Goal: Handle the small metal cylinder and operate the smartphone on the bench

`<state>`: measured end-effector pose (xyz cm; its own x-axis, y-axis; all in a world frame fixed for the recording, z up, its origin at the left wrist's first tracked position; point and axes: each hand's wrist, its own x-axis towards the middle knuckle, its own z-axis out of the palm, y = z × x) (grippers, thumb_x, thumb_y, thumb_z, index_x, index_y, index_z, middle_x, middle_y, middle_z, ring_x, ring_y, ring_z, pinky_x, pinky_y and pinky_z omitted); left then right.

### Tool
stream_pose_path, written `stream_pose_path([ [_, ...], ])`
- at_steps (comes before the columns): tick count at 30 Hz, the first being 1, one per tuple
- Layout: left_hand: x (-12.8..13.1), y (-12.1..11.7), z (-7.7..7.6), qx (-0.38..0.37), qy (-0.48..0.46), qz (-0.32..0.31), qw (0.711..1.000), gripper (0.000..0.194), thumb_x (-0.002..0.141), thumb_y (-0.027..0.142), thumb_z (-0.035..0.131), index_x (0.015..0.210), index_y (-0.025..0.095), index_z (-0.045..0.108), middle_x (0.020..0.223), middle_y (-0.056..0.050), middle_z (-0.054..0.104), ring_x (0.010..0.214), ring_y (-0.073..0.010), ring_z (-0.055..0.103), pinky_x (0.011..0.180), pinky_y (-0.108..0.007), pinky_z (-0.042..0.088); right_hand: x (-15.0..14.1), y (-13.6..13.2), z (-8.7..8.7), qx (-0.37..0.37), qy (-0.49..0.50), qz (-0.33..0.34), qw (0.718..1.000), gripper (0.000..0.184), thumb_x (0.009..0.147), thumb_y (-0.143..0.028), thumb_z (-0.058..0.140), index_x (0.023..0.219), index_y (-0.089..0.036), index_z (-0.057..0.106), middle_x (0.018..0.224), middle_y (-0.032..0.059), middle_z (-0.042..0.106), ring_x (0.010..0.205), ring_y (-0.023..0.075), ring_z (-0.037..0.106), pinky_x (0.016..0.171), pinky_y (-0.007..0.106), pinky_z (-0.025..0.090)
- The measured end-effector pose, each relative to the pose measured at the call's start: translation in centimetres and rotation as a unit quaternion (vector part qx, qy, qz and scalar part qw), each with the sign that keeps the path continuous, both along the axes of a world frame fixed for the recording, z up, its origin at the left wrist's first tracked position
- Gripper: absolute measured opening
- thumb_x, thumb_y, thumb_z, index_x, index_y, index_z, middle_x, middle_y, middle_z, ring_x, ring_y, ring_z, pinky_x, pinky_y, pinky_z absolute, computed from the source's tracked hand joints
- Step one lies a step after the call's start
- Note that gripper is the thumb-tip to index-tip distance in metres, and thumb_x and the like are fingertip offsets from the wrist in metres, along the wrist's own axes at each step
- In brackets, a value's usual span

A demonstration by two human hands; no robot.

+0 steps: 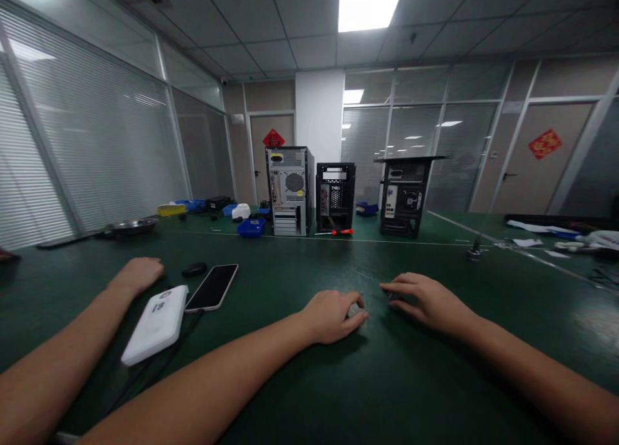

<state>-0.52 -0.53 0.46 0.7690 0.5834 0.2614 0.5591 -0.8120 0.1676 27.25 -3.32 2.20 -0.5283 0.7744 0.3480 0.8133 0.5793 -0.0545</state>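
My left hand point(331, 315) rests low over the green table. Its fingers are curled round a small grey, rounded piece point(355, 310), which they partly cover. To its right, my right hand point(425, 298) has its thumb and fingers closed on a small dark piece point(389, 295), mostly hidden by the fingertips. The two hands are apart, with the held pieces facing each other across a short gap. Left of my left hand lie a phone point(213, 287) with a dark screen and a white power bank point(155, 324) with a cable.
Another person's hand point(138, 274) rests at the left, near a black round object point(194, 269). Three computer cases point(290, 187) stand at the back, with a red-handled screwdriver point(341, 232) before the middle one. A blue bin point(251, 227) and a metal cylindrical part point(474, 253) are also there.
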Motion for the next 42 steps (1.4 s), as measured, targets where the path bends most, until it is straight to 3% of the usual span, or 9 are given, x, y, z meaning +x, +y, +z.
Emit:
stream_pose_path([
  [3,0.0,0.1,-0.1,0.017,0.006,-0.007,1.0,0.04,0.099,0.054,0.037,0.117,0.025,0.058,0.087,-0.004,0.071,0.078,-0.0229,0.067,0.07,-0.031,0.048,-3.5,-1.5,-0.1,0.019,-0.039,0.058,0.997,0.037,0.094,-0.035,0.055,0.129,-0.029,0.063,0.112,0.0075,0.067,0.101,0.0231,0.061,0.086,0.039,0.049],
  [7,0.0,0.3,-0.2,0.042,0.026,-0.02,0.999,0.036,0.1,0.048,0.035,0.108,0.023,0.06,0.091,-0.006,0.071,0.082,-0.0241,0.068,0.071,-0.031,0.048,-5.5,-2.3,-0.8,0.034,-0.037,0.088,0.995,0.037,0.092,-0.029,0.057,0.128,-0.026,0.06,0.109,0.0081,0.067,0.097,0.0228,0.061,0.083,0.039,0.049],
  [13,0.1,0.2,-0.1,0.036,0.023,-0.017,0.999,0.039,0.101,0.048,0.032,0.109,0.022,0.061,0.093,-0.007,0.072,0.084,-0.0246,0.068,0.074,-0.033,0.049,-5.7,-2.3,-1.5,0.002,0.018,0.039,0.999,0.038,0.089,-0.031,0.059,0.125,-0.02,0.053,0.108,0.0095,0.065,0.095,0.0233,0.061,0.083,0.04,0.051],
  [17,0.3,0.2,-0.1,0.043,0.036,-0.001,0.998,0.037,0.1,0.044,0.034,0.101,0.021,0.062,0.09,-0.007,0.072,0.08,-0.0244,0.068,0.071,-0.033,0.049,-5.8,-2.3,-1.3,0.01,-0.018,0.057,0.998,0.05,0.091,-0.024,0.052,0.14,-0.02,0.042,0.113,0.011,0.065,0.098,0.0241,0.061,0.086,0.042,0.05],
  [21,0.4,0.1,0.0,0.051,0.034,-0.002,0.998,0.029,0.099,0.039,0.039,0.101,0.022,0.062,0.085,-0.005,0.071,0.077,-0.0227,0.068,0.069,-0.031,0.048,-4.7,-1.5,-1.4,0.029,-0.049,0.029,0.998,0.051,0.091,-0.021,0.049,0.141,-0.02,0.043,0.116,0.0127,0.064,0.103,0.0271,0.06,0.089,0.047,0.048],
  [26,0.2,0.0,0.1,0.019,0.008,-0.021,1.0,0.024,0.096,0.036,0.048,0.115,0.026,0.06,0.081,-0.001,0.07,0.075,-0.02,0.067,0.069,-0.029,0.047,-3.0,-0.4,-2.0,0.025,0.055,-0.041,0.997,0.054,0.09,-0.016,0.044,0.142,-0.017,0.035,0.117,0.0126,0.059,0.102,0.0238,0.059,0.09,0.043,0.049],
  [33,0.1,0.1,0.1,0.039,0.002,-0.055,0.998,0.031,0.099,0.043,0.044,0.116,0.026,0.065,0.082,-0.002,0.071,0.077,-0.0199,0.067,0.072,-0.029,0.047,-4.6,-2.1,-1.1,0.017,0.075,0.025,0.997,0.038,0.078,-0.008,0.048,0.114,-0.019,0.047,0.104,0.0098,0.057,0.093,0.0221,0.055,0.083,0.039,0.049],
  [36,0.1,0.3,-0.1,0.063,0.007,-0.069,0.996,0.034,0.1,0.044,0.041,0.111,0.025,0.067,0.081,-0.003,0.071,0.076,-0.02,0.067,0.071,-0.029,0.045,-5.5,-2.7,-0.6,0.006,0.042,0.085,0.996,0.026,0.082,-0.018,0.056,0.108,-0.02,0.051,0.101,0.0091,0.058,0.09,0.0221,0.054,0.079,0.037,0.048],
  [42,0.1,0.6,-0.3,0.08,0.033,-0.108,0.99,0.035,0.1,0.041,0.042,0.086,0.02,0.067,0.074,-0.003,0.069,0.07,-0.0176,0.064,0.066,-0.027,0.041,-6.5,-2.7,-1.1,0.037,-0.011,0.11,0.993,0.012,0.093,-0.025,0.052,0.103,-0.019,0.057,0.095,0.0074,0.061,0.085,0.0202,0.055,0.074,0.035,0.045],
])
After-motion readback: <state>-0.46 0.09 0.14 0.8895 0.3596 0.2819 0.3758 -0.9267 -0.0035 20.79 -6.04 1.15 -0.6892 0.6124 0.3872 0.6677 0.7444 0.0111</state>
